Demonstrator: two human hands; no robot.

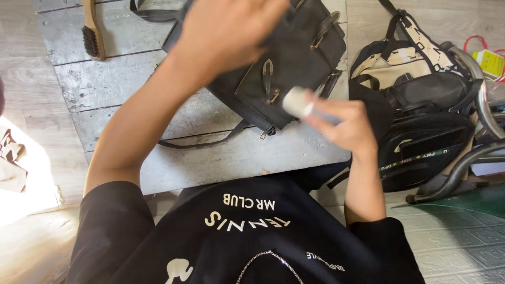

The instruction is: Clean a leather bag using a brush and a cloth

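Hands are held apart: left pressed on a black handbag, right clamped on a small pale tube just below it.

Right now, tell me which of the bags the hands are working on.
The dark handbag with metal buckles, on the grey board table under the left hand. The other bags sit untouched off the table's right edge.

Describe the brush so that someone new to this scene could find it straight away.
Start at the grey plank table and go to its far left corner. The brush lies there, apart from the black leather bag: the only wooden thing, pale handle, dark bristles.
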